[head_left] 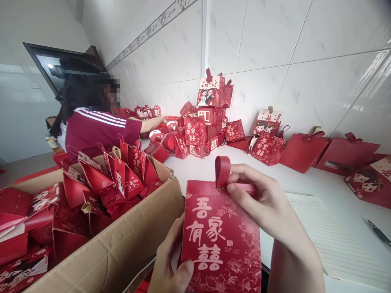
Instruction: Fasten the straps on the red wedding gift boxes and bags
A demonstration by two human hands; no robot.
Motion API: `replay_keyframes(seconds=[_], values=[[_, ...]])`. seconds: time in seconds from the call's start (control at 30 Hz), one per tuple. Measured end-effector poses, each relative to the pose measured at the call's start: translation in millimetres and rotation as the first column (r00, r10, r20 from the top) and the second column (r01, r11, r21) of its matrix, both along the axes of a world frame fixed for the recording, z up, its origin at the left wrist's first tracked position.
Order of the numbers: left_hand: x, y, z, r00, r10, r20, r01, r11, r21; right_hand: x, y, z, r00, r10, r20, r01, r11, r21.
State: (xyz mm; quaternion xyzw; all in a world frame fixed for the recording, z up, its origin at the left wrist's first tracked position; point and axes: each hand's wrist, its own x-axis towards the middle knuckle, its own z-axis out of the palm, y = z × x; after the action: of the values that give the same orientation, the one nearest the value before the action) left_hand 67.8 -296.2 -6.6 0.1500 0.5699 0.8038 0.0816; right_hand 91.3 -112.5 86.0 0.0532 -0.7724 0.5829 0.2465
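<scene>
A red candy box [221, 240] with white lettering and pale flower prints is held upright right in front of me. My left hand [172, 262] grips its lower left edge, the thumb on the printed face and the other fingers behind. At the top edge, my right hand [258, 197] pinches a red strap [222, 171] between thumb and fingers, where the strap loops up through the box top. The strap's short end lies under the right fingers. What the box holds inside is hidden.
Left stands an open cardboard carton [122, 240] full of red boxes. More boxes [203, 130] are stacked by the tiled wall and lined up rightward. A lined notebook [332, 236] and a pen [378, 232] lie right. Another person [100, 126] reaches across the table.
</scene>
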Motion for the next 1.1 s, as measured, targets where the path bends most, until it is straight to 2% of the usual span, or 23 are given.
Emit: replay_keyframes(seconds=[0.17, 0.4, 0.57, 0.7, 0.87, 1.1], values=[[0, 0, -4.8, 1.000, 0.019, -0.024, -0.020, 0.998, -0.067, -1, 2, 1.0, 0.994, -0.010, -0.109, -0.003, 0.993, -0.119], [5, 1, -12.7, 1.000, 0.023, 0.016, -0.021, 0.995, -0.096, -5, -3, 0.2, 0.986, -0.057, -0.156, 0.017, 0.969, -0.248], [5, 1, -9.7, 1.000, 0.012, 0.014, -0.011, 0.996, -0.090, -6, -6, -2.3, 0.980, -0.134, -0.147, 0.077, 0.938, -0.337], [3, 3, -6.2, 1.000, -0.025, -0.015, 0.024, 0.997, -0.068, -8, -7, -2.8, 0.979, -0.141, -0.147, 0.082, 0.933, -0.352], [4, 4, -8.7, 1.000, -0.012, 0.015, 0.014, 0.996, -0.087, -8, -6, -2.1, 0.977, -0.160, -0.143, 0.099, 0.927, -0.361], [7, 7, -7.2, 0.996, -0.090, 0.028, 0.091, 0.995, -0.033, -6, -2, -5.2, 0.969, -0.220, -0.113, 0.161, 0.909, -0.385]])
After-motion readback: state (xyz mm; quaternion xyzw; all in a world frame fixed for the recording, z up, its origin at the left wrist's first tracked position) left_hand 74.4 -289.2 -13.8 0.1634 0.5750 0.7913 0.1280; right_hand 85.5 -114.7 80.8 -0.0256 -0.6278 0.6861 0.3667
